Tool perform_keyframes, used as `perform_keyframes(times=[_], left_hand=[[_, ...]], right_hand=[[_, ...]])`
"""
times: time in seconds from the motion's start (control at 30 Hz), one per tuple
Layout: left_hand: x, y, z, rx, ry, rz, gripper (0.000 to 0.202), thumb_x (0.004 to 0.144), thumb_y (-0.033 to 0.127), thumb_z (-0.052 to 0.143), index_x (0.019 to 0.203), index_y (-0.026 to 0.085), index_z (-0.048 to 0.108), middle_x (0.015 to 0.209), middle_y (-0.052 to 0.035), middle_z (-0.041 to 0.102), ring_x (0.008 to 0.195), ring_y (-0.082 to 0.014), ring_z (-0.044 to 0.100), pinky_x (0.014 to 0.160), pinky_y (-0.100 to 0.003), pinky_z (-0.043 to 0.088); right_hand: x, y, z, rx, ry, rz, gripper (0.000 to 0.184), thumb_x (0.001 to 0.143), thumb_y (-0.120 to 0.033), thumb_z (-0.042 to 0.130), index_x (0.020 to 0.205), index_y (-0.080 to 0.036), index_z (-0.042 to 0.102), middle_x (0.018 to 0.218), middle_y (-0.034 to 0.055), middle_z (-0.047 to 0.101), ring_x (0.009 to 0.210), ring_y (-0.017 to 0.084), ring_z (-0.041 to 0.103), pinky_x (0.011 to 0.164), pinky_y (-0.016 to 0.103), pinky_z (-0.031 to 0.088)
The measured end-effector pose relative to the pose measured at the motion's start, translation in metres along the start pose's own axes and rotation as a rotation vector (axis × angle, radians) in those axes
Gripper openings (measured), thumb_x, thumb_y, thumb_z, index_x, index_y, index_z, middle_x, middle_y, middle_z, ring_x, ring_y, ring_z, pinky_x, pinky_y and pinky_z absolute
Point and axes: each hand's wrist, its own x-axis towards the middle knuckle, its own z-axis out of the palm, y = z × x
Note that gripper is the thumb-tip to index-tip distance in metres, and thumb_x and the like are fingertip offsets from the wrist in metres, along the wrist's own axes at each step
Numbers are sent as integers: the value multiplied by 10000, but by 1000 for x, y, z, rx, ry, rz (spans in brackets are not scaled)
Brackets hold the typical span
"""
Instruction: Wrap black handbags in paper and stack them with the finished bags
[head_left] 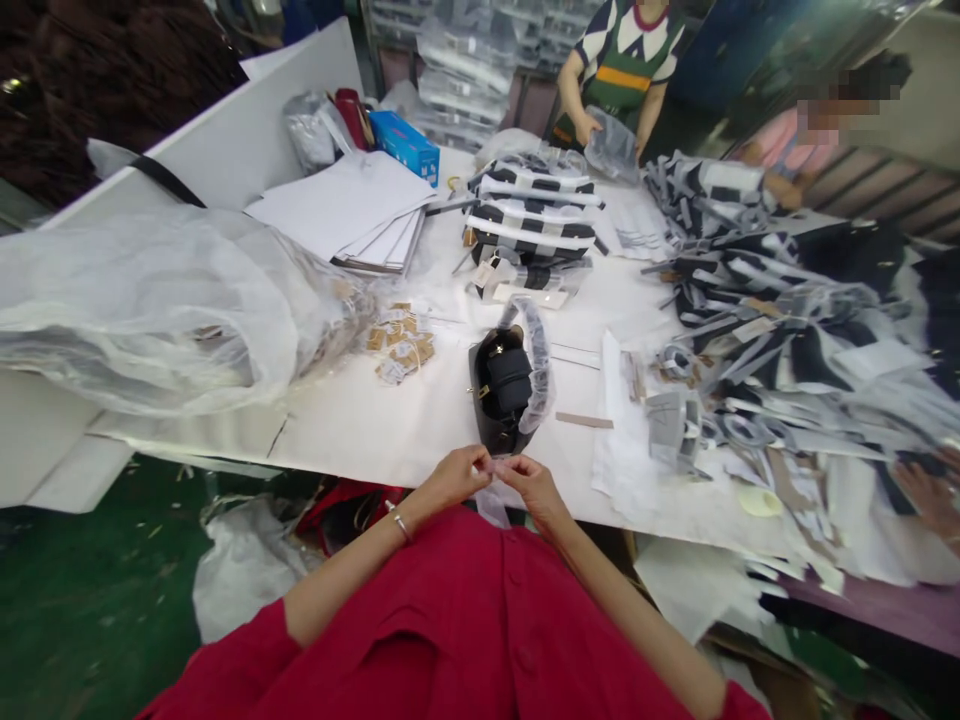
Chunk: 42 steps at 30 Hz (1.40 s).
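Observation:
Both hands meet at the table's front edge, just below a black handbag (504,385). My left hand (466,472) and my right hand (529,482) each pinch a thin piece of clear plastic wrap (493,500), which hangs down between them. The handbag stands open at the top, with gold-coloured hardware and a dark pouch-like piece inside. Its raised handle (538,365) is wrapped in clear plastic and arches along the right side. Left of the bag lies a small pile of brown tags (401,345).
Wrapped black-and-white bags (532,225) stand in a row at the back. Straps and wrapped parts (787,320) heap up on the right. A large plastic bag (165,300) covers the left; white sheets (345,205) and a blue box (405,147) lie behind it. Co-workers (619,75) are across and right.

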Motion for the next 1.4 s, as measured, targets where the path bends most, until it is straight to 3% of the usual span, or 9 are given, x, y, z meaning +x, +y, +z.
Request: perform_keyframes(times=[0.17, 0.4, 0.6, 0.73, 0.97, 1.07, 1.17, 1.3, 1.4], left_hand=[[-4, -2, 22, -257, 34, -66, 320, 649, 378, 693, 833, 161, 546, 753, 20, 543, 690, -128, 474, 651, -250, 366], [-17, 5, 48, -238, 115, -214, 339, 677, 454, 675, 739, 146, 546, 632, 41, 493, 587, -100, 397, 563, -238, 286], [-32, 10, 52, -163, 330, -251, 332, 684, 459, 661, 668, 154, 531, 583, 59, 436, 561, -91, 357, 538, -232, 266], [-45, 15, 51, -134, 413, -242, 334, 702, 471, 640, 646, 157, 541, 562, 61, 418, 549, -88, 336, 524, -230, 263], [-70, 9, 48, -154, 555, -228, 317, 724, 455, 630, 725, 138, 636, 610, 43, 503, 586, -99, 400, 572, -232, 318], [-73, 5, 52, -151, 556, -228, 288, 719, 424, 633, 741, 138, 655, 633, 28, 561, 616, -116, 456, 607, -239, 359], [-72, 6, 58, -133, 524, -220, 253, 728, 392, 625, 742, 143, 668, 660, 15, 603, 656, -135, 504, 641, -246, 392], [-69, 12, 63, -108, 441, -219, 251, 738, 393, 613, 739, 146, 656, 643, 17, 584, 641, -135, 493, 629, -246, 381], [-64, 14, 67, -97, 410, -198, 275, 689, 409, 668, 783, 152, 642, 710, 11, 601, 689, -145, 500, 647, -243, 384]], right_hand=[[-1, 15, -7, 138, -10, 60, 406, 568, -478, 832, 681, -183, 578, 649, -26, 602, 641, 129, 509, 659, 265, 404], [4, 23, -32, 195, -77, 98, 395, 598, -476, 811, 679, -189, 553, 632, -38, 575, 598, 112, 493, 641, 260, 404], [40, 32, -58, -116, -27, -49, 442, 547, -467, 784, 851, -165, 677, 691, 7, 641, 649, 160, 550, 633, 292, 419], [58, 38, -52, -289, -114, -78, 347, 535, -442, 745, 749, -171, 704, 688, 26, 672, 657, 177, 568, 655, 316, 433], [40, 24, -52, -337, -71, -157, 360, 619, -520, 726, 704, -174, 679, 656, 23, 647, 635, 173, 548, 618, 308, 435], [24, 8, -48, -303, -269, -148, 405, 680, -520, 720, 888, -173, 725, 814, 62, 705, 743, 196, 598, 685, 319, 465], [13, -1, -38, -264, -440, -125, 518, 625, -475, 788, 1057, -198, 716, 1007, 82, 719, 867, 224, 629, 771, 340, 487], [8, 1, -27, -285, -454, -128, 337, 645, -480, 755, 782, -174, 721, 783, 47, 700, 757, 202, 601, 727, 323, 468], [5, 6, -24, -350, -399, -185, 311, 698, -492, 696, 683, -182, 669, 665, 10, 639, 661, 171, 545, 646, 289, 420]])
